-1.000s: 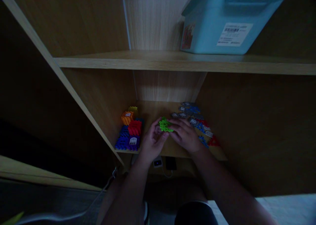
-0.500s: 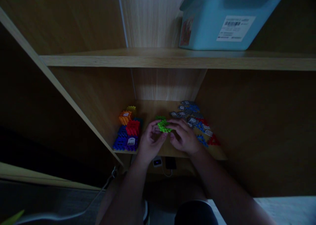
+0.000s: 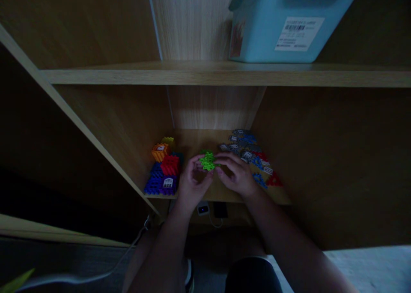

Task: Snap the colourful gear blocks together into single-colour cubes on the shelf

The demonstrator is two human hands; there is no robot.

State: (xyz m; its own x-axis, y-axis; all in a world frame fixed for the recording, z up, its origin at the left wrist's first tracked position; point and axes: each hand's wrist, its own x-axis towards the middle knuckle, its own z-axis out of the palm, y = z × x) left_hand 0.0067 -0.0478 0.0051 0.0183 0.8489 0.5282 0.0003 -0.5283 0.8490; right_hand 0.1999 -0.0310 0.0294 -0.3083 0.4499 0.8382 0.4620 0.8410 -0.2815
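Between my two hands is a bright green toothed building piece (image 3: 208,160), held above the lower shelf board. My left hand (image 3: 194,179) grips it from the left, thumb below and fingers behind. From the right, my right hand (image 3: 236,173) pinches its edge with thumb and fingertips. Part of the green plastic is hidden by the fingers. To the left stand built cubes: an orange cube (image 3: 160,152), a red cube (image 3: 170,165) and a purple cube with a white window (image 3: 168,184). Flat grey, blue and red pieces (image 3: 247,156) lie spread on the right.
A light blue bin (image 3: 276,31) with a label stands on the upper shelf (image 3: 192,75), above my hands. Wooden side panels close in left and right. Below the lower board are a small white device (image 3: 203,208) and a cable.
The green piece has been turned between my fingers, showing a broader toothed face now. Both hands still hold it. The whole view has shifted slightly.
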